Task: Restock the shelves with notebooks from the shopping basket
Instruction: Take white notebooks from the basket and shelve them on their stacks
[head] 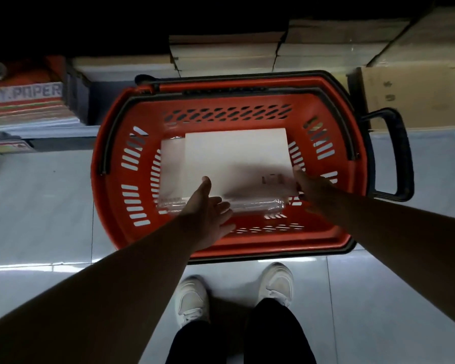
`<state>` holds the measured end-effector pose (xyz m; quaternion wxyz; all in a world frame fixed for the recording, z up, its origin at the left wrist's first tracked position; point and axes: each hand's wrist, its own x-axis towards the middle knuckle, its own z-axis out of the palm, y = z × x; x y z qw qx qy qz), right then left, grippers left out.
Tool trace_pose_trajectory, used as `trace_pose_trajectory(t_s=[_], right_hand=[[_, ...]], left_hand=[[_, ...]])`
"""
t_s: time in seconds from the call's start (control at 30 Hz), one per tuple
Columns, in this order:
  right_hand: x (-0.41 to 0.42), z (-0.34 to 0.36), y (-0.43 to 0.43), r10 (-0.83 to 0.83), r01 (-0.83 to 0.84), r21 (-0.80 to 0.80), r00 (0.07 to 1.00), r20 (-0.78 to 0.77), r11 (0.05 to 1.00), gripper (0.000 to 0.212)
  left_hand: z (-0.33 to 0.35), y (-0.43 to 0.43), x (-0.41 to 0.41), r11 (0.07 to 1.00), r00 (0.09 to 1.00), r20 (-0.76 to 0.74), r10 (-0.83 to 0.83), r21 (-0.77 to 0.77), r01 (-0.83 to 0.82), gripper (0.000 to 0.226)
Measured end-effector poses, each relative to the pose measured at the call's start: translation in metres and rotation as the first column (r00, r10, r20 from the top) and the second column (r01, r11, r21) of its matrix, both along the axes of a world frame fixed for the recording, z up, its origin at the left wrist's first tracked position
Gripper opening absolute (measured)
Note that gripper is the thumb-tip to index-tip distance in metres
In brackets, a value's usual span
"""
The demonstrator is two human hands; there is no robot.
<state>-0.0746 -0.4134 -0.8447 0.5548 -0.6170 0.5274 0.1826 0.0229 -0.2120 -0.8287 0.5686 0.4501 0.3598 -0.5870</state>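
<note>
Over the red slotted plastic basket [247, 246], my left hand [208, 211] spreads wide at the flat white notebook [237, 153]. My right hand [313, 190] touches its edge, grip untellable. The striped shelf pack [24, 101] reads "PY.PAPER".

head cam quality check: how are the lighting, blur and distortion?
Head view: dim overall, with the top edge near black. The notebooks are the brightest patch and their cover detail is washed out. The right hand and left hand are motion-blurred. There is a glare streak on the floor at left. The wide angle bows the basket rim.
</note>
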Motion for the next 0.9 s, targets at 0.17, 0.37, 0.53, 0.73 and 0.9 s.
trace_pose_trajectory(t_s=[0.17,0.37,0.53,0.73,0.9], right_hand=[[-0.004,-0.014,-0.004,0.008,-0.008,-0.028,1.0,0.005,1.0,0.05],[0.003,-0.017,-0.011,0.007,-0.003,0.06,0.999,-0.052,0.998,0.047],[0.006,-0.017,-0.013,-0.09,0.093,0.156,0.996,-0.028,0.983,0.017],[0.016,-0.015,-0.015,-0.151,0.149,0.063,0.988,0.029,0.987,0.012],[0.027,-0.007,-0.011,-0.214,0.213,0.071,0.977,0.01,0.975,0.013]], left_hand=[[-0.011,-0.004,0.004,0.997,0.997,0.03,0.078,0.027,-0.078,0.085],[-0.013,-0.011,0.002,0.983,0.984,0.007,0.178,0.051,-0.178,0.078],[-0.02,-0.009,-0.001,0.978,0.982,0.019,0.188,0.093,-0.189,0.065],[-0.024,-0.014,-0.002,0.982,0.983,0.022,0.181,0.051,-0.182,0.049],[-0.025,-0.024,0.0,0.974,0.97,0.116,0.212,0.053,-0.219,0.034]])
